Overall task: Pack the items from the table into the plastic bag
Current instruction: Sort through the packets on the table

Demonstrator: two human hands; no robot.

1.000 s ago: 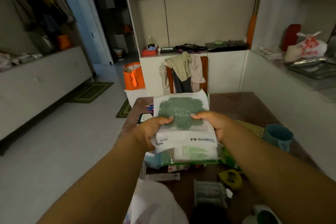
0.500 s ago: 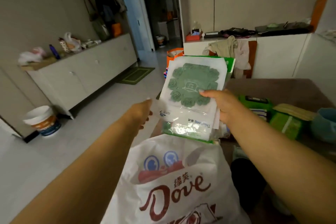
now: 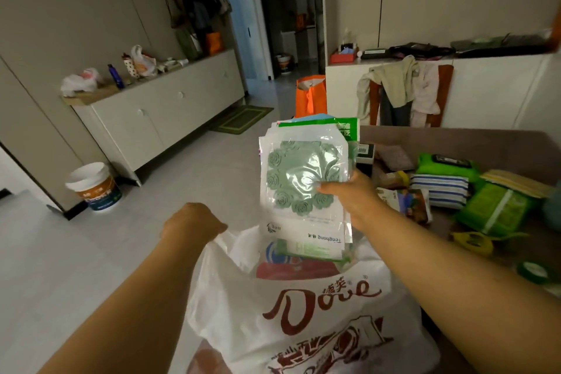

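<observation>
Left grip (image 3: 194, 223): my fist pinching plastic bag (image 3: 303, 307) rim open.
Right grip (image 3: 349, 191): clamped on flat packets (image 3: 303, 179); lower them edge-first, straight in.

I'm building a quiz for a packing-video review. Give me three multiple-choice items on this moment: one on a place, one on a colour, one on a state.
1. Where is the stack of packets?
A. flat on the table
B. above the plastic bag's mouth
C. on the floor

2. What colour is the floral mat in the front packet?
A. red
B. yellow
C. pale green

3. What is the left hand doing?
A. gripping the bag's rim
B. resting open on the table
C. holding a cup

Answers:
1 B: the right hand holds the stack upright, its lower edge at the opening of the plastic bag.
2 C: the mat seen through the clear wrap is pale green.
3 A: its fingers are closed on the bag's left edge, pulling it open.
</observation>
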